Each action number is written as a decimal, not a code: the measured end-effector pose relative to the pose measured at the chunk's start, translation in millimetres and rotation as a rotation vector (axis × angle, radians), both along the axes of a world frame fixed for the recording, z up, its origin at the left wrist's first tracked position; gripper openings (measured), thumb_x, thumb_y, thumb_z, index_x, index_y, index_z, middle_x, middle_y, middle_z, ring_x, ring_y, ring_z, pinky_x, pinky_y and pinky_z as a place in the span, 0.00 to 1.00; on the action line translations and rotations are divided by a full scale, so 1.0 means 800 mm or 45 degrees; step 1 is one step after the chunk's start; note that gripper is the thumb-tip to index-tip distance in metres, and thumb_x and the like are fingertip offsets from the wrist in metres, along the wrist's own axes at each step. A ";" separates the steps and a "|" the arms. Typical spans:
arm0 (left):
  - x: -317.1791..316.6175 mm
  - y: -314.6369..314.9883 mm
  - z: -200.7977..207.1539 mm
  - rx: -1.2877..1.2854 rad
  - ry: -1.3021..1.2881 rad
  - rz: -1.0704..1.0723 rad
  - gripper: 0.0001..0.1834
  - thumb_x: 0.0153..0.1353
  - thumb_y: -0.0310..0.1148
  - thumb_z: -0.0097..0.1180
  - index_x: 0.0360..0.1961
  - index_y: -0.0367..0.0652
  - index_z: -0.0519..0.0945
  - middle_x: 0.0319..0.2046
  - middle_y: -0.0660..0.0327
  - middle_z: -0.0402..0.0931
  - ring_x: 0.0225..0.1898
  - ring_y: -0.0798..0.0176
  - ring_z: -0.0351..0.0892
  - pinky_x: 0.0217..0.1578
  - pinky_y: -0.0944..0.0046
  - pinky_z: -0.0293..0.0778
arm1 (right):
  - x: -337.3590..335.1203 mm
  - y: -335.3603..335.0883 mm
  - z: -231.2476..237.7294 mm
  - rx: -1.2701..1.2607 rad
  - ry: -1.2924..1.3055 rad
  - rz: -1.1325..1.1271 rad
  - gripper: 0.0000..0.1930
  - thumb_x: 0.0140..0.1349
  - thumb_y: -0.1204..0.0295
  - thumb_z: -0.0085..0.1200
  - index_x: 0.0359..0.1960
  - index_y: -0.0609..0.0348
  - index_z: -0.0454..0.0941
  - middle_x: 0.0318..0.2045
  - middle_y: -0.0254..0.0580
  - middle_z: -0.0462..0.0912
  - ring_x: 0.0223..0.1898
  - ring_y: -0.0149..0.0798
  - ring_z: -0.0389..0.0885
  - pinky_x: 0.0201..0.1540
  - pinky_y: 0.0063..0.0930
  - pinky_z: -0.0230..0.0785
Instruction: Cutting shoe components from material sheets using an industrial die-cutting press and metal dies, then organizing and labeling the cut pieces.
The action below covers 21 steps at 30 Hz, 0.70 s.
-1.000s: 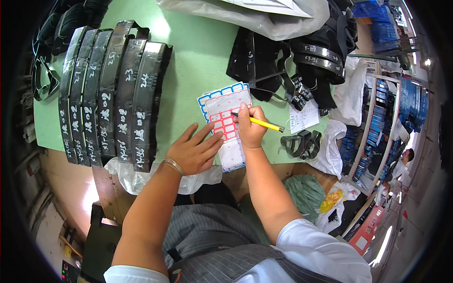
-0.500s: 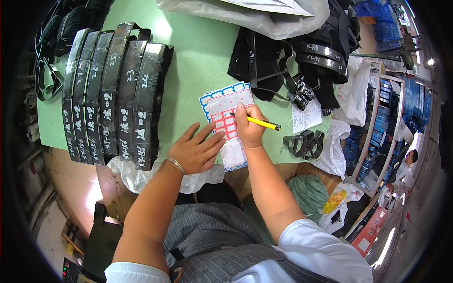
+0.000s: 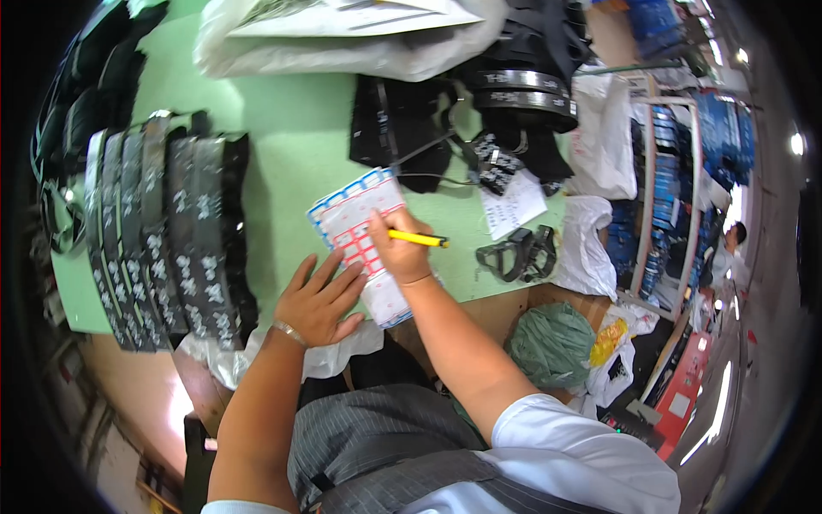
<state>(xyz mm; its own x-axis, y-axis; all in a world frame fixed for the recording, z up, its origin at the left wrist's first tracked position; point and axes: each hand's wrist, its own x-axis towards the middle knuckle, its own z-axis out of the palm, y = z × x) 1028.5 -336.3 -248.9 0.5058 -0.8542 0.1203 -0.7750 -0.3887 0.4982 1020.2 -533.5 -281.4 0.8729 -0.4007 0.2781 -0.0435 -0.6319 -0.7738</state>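
A sheet of sticker labels [image 3: 366, 204] with red-outlined boxes lies slanted on the green table, on top of another sheet with blue edges. My right hand [image 3: 401, 250] rests on it, fingers closed around a yellow marker pen [image 3: 419, 237] with a black end pointing right. The pen's writing tip is hidden behind the fingers. My left hand [image 3: 320, 304] lies flat with its fingers spread, fingertips on the left edge of the sheet. It holds nothing.
Left of my hands stands a row of black bundled strips [image 3: 158, 240] with white handwriting. Black fabric pieces [image 3: 398, 124], a handwritten paper slip [image 3: 515, 206] and looped black straps [image 3: 518, 254] lie to the right. A white plastic bag [image 3: 342, 56] is at the far edge.
The whole view has shifted, so the table and its contents appear farther left. Both hands keep their places on the label sheet, and the pen stays in the right hand.
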 end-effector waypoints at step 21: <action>-0.002 -0.011 -0.001 0.021 -0.058 -0.042 0.26 0.49 0.47 0.57 0.51 0.52 0.79 0.57 0.65 0.72 0.63 0.53 0.65 0.61 0.42 0.58 | -0.017 -0.022 0.039 0.395 0.088 -0.033 0.09 0.60 0.69 0.60 0.28 0.61 0.77 0.19 0.44 0.79 0.19 0.41 0.78 0.22 0.30 0.69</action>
